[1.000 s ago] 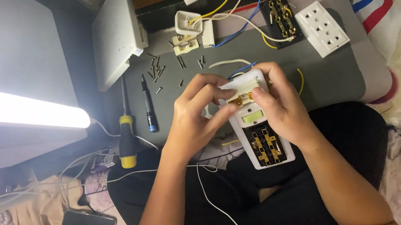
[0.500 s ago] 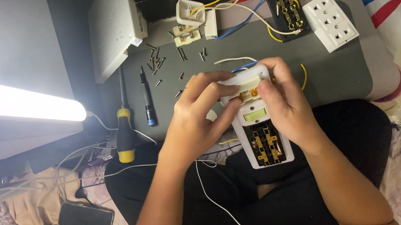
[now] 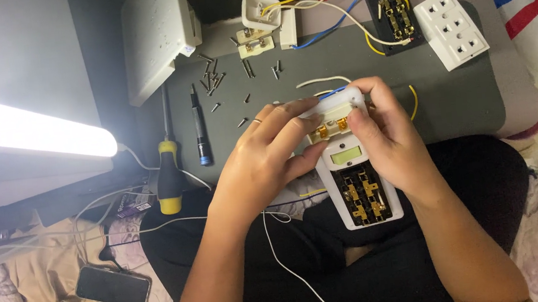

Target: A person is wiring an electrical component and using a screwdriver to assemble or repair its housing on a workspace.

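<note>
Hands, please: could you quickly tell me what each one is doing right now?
Left hand: closed on the opened socket strip.
Right hand: also gripping the strip.

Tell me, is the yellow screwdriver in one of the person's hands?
No, the yellow-handled screwdriver lies on the dark mat, while the left hand and right hand both hold the opened white power strip.

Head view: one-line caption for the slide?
Both hands, left hand and right hand, hold an opened white power strip over a grey mat scattered with screws.
</note>
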